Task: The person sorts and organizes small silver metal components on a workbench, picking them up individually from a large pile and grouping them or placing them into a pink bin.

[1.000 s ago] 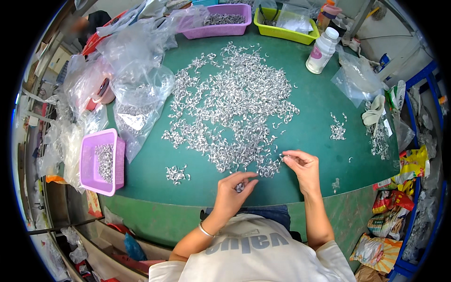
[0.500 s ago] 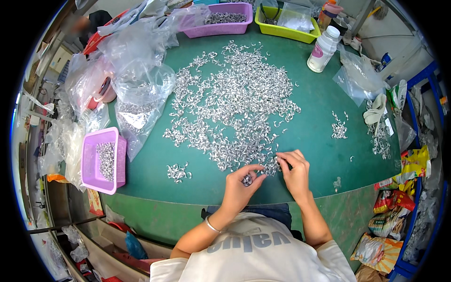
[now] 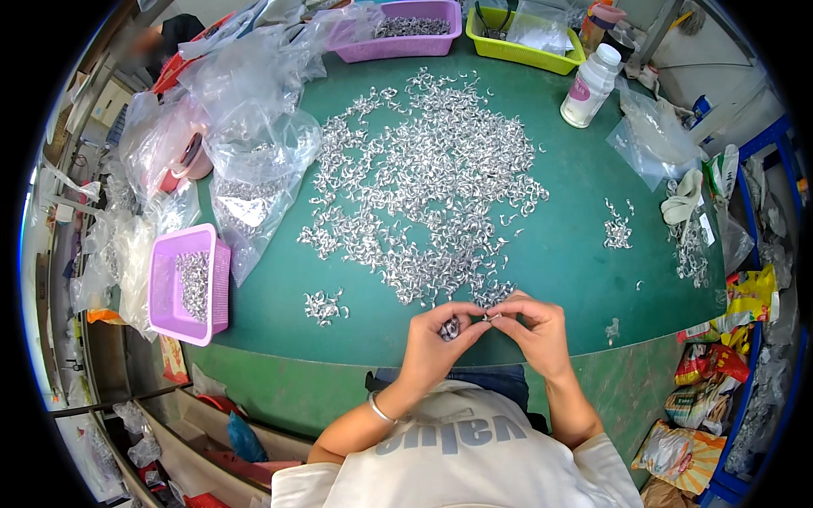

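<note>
1. A broad, loose spread of small silvery curved pieces [image 3: 449,169] is laid out over the middle of the green bench [image 3: 271,313].
2. Left hand [image 3: 430,343]: a clump of pieces [image 3: 450,328] is held within the curled fingers; the thumb and index finger are brought together at their tips, directed toward the right.
3. Right hand [image 3: 544,337]: the thumb and index fingertips are clamped on a single piece [image 3: 489,318], which is met by the left fingertips as well. Its exact outline cannot be told at this size.
4. Both hands are held over the near part of the bench. Just beyond them lies a dense group of pieces [image 3: 491,293], partly covered by the right hand.
5. Two smaller lots are set apart from the main spread: a left cluster [image 3: 324,306] and a right cluster [image 3: 617,230].
6. At the left, similar pieces are contained in a lilac basket [image 3: 219,292]; a clear plastic bag [image 3: 254,207] is placed near it.
7. At the far edge, grey pieces are contained in a lilac tray [image 3: 394,51]. A yellow-green tray [image 3: 527,56] is positioned just beside it.
8. A white bottle [image 3: 590,89] is stood upright near the yellow-green tray.
9. A bangle [image 3: 379,408] is worn on the left wrist.
</note>
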`<state>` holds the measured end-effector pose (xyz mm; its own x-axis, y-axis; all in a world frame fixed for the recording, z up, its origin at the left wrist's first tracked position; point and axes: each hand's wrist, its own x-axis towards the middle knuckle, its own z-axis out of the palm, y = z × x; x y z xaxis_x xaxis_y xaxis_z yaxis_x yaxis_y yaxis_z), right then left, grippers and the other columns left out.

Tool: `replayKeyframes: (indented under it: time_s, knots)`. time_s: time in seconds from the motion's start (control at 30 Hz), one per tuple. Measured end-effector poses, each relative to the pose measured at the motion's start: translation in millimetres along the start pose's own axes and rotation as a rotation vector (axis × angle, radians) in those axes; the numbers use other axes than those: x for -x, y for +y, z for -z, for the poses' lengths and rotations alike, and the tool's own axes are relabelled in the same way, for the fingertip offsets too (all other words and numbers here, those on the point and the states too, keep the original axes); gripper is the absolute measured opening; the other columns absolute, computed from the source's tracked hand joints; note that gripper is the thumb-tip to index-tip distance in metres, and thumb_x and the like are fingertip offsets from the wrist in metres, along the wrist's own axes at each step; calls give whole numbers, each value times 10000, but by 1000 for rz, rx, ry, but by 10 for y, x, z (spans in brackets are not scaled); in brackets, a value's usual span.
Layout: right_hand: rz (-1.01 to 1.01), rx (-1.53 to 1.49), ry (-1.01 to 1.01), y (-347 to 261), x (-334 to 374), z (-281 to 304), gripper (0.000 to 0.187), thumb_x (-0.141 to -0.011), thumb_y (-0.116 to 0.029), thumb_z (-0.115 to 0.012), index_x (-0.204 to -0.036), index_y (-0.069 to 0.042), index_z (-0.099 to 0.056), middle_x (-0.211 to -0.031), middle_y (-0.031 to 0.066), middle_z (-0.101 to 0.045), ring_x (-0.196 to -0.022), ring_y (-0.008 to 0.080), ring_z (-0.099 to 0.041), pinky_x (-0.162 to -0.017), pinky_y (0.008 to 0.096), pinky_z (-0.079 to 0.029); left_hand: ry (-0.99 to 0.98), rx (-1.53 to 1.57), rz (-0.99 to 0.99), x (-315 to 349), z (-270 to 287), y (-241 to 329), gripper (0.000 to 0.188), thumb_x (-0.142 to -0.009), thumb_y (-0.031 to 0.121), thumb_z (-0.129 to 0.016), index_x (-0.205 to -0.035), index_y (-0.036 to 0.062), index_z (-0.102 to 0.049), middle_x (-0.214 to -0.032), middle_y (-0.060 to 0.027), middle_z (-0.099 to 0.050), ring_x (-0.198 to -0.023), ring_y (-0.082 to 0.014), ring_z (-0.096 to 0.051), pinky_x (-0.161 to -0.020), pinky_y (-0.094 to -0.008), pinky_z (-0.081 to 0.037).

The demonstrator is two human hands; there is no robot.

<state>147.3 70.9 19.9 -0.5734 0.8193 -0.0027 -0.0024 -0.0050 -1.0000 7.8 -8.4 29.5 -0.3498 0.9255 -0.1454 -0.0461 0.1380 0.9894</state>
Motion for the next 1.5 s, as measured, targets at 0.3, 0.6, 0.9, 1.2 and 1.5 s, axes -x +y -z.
replayKeyframes:
  time_s: [0.3, 0.6, 0.9, 1.2, 1.5]
  knots:
    - [206, 159, 7, -260, 67, -53, 161, -678, 34, -675, -834, 2, -653, -753, 79, -630, -667, 175, -545, -613, 268, -428, -89, 274, 169, 38, 46, 64, 87, -769, 6, -643, -853, -12, -625, -652, 35, -513, -553, -19, -415, -473, -163, -305]
    - [333, 322, 105, -373, 124, -107, 154, -666, 52, -682, -809, 9, -641, -767, 92, -637, -688, 208, -568, -618, 288, -447, -200, 644, 398, 53, 62, 111, 68, -805, 35, -618, -864, 5, -609, -651, 42, -498, -495, -9, -367, -411, -167, -237]
    - [278, 296, 119, -352, 124, -114, 116, -687, 42, -677, -791, 13, -632, -746, 95, -634, -673, 205, -567, -612, 282, -446, -107, 408, 219, 74, 27, 107, 69, -815, 71, -619, -859, 20, -604, -681, 39, -520, -533, 5, -399, -426, -142, -264]
    - [224, 277, 109, -312, 135, -118, 81, -720, 27, -655, -792, 7, -625, -727, 87, -621, -663, 196, -552, -609, 285, -434, -228, 786, 491, 29, 60, 63, 93, -815, 55, -610, -882, 4, -572, -652, 40, -469, -511, -13, -345, -422, -166, -224]
    - [-220, -350, -54, -218, 196, -84, 123, -845, -46, -564, -946, 20, -590, -850, 51, -615, -768, 105, -561, -660, 231, -435, -67, 298, 63, 65, 2, 143, 98, -765, -34, -618, -860, -11, -606, -668, 34, -508, -578, -16, -418, -483, -163, -311]
